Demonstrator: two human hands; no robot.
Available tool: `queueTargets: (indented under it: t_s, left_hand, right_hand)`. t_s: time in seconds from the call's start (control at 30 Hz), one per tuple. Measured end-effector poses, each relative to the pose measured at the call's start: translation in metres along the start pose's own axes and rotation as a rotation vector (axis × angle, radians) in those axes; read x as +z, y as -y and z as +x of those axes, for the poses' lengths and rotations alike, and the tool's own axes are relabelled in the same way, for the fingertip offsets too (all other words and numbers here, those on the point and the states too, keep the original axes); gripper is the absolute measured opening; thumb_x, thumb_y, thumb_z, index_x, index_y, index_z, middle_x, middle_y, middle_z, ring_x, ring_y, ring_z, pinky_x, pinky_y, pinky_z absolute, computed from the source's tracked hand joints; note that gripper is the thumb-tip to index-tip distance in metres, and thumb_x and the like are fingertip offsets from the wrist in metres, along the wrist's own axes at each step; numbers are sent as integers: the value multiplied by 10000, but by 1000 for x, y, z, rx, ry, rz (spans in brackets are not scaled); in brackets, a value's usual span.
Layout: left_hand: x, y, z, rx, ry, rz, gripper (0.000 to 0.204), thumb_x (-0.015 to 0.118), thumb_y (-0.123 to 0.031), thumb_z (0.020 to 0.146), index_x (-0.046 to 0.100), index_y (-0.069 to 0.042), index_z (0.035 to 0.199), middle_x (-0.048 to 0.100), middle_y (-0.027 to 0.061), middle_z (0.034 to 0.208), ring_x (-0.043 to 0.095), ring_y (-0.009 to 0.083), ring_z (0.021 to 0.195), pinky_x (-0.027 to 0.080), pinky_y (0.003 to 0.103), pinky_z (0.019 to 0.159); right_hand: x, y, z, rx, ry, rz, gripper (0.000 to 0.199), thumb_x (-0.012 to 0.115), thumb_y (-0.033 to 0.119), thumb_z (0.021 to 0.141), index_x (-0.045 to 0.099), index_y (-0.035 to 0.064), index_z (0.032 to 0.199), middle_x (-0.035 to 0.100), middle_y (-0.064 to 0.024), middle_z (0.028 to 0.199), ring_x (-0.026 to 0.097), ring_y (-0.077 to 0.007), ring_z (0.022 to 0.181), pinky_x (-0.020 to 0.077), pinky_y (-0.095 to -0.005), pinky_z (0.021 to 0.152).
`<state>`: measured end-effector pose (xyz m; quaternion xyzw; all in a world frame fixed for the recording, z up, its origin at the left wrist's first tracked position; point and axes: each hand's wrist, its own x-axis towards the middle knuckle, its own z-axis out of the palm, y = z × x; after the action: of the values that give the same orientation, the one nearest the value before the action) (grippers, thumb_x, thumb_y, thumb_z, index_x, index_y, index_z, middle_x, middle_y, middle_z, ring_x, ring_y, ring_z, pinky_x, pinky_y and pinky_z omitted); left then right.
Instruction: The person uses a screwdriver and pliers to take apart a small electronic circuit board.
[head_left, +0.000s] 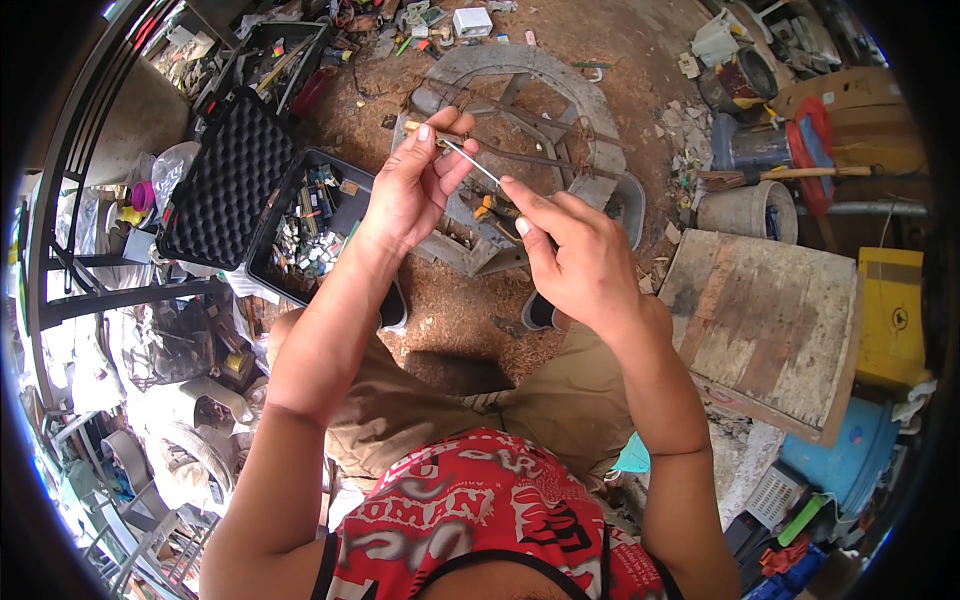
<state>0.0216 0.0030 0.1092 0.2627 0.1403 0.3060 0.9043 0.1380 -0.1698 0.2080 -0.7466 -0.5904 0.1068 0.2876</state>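
Note:
My left hand is raised in front of me, thumb and fingers pinched on a small part with a brownish end. A thin white wire or rod runs from that pinch down to my right hand. The right hand's thumb and forefinger grip the wire's lower end; an orange-handled tool shows just behind its fingers. Both hands hover above a round grey concrete ring with a rusty metal frame across it, lying on brown dirt.
An open black case with a foam lid and several small parts lies to the left. A worn wooden board lies on the right, beside a yellow box, buckets and clutter. A metal rack stands far left.

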Motion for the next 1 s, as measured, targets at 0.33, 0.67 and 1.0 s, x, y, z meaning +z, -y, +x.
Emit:
queueTargets:
  t_s: [0.33, 0.67, 1.0]
  left_hand:
    - [9, -1, 0, 281, -78, 601, 386, 644, -153, 958, 559, 58, 1270, 710, 84, 1011, 647, 102, 899, 526, 241, 805]
    - [-2, 7, -4, 266, -50, 793, 399, 543, -224, 1018, 517, 47, 1309, 682, 74, 1000, 651, 118, 930, 534, 259, 834]
    - [-1, 9, 0, 301, -9, 626, 415, 616, -152, 974, 512, 83, 1300, 701, 82, 959, 674, 130, 922, 548, 265, 859]
  right_hand:
    - [-4, 10, 3, -56, 12, -154, 412, 611, 96, 885, 602, 124, 1296, 578, -110, 810, 616, -325, 667, 514, -427, 598]
    - [-15, 7, 11, -74, 92, -240, 373, 620, 94, 876, 640, 109, 1248, 572, -121, 780, 615, -324, 661, 508, -428, 604]
    - [-42, -7, 39, -155, 178, -63, 332, 623, 63, 865, 675, 70, 1192, 598, -147, 753, 572, -327, 653, 471, -406, 618]
